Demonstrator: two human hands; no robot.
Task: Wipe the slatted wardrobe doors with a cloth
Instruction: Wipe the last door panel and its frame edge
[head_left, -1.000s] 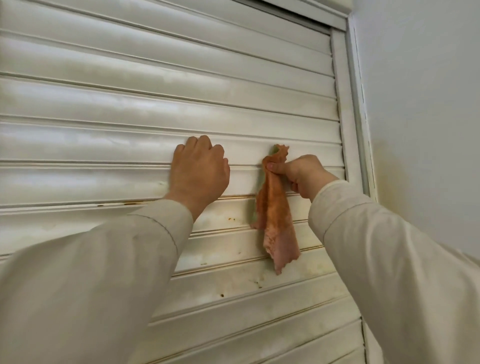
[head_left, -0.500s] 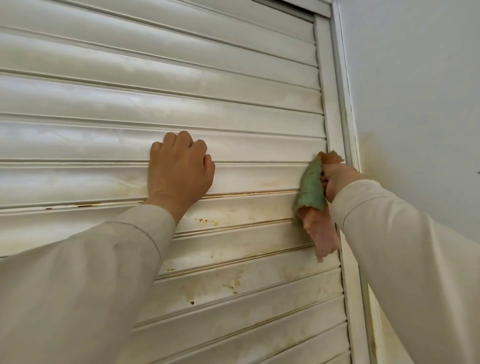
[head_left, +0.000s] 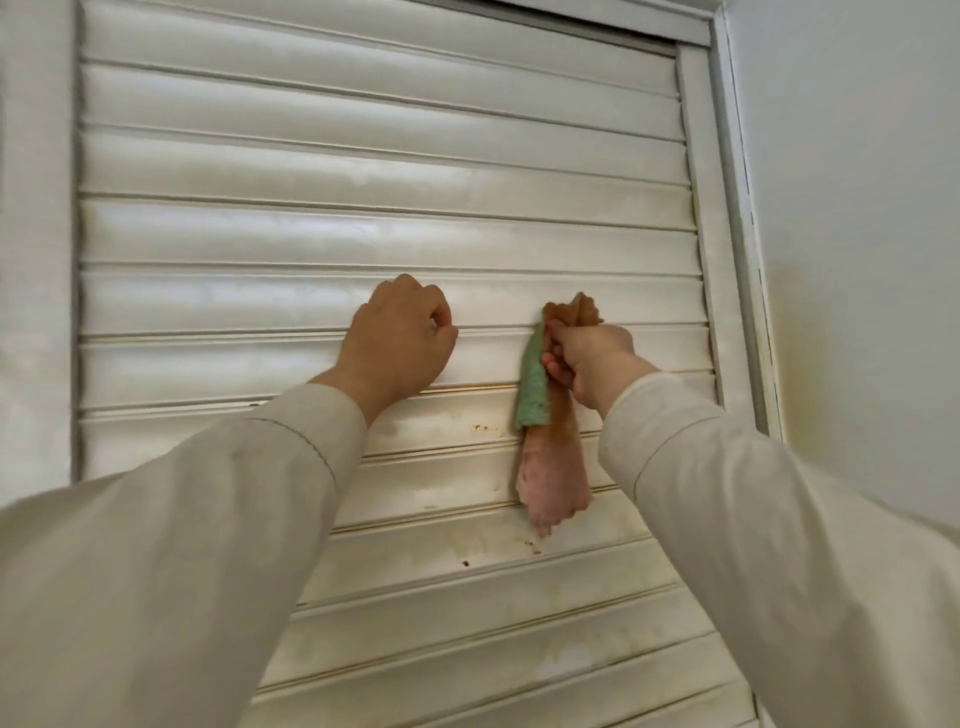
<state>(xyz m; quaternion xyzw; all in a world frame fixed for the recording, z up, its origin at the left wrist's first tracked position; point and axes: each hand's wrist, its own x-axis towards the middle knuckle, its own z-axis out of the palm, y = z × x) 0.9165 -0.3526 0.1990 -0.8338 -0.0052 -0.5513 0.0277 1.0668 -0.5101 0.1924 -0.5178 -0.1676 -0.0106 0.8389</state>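
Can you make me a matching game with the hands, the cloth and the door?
Things:
1. left hand
2. right hand
3. cloth
4. door

Clues:
A. orange and green, hangs down
B. white, with brown spots low down
C. grips the cloth
D. rests on a slat, fingers curled

Pairs: 1-D, 2-C, 3-A, 4-B

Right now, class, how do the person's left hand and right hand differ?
The left hand holds nothing, its fingers curled against a white slat; the right hand grips the orange-and-green cloth. The left sits slightly higher than the right. Both wear cream sleeves and reach the same door.
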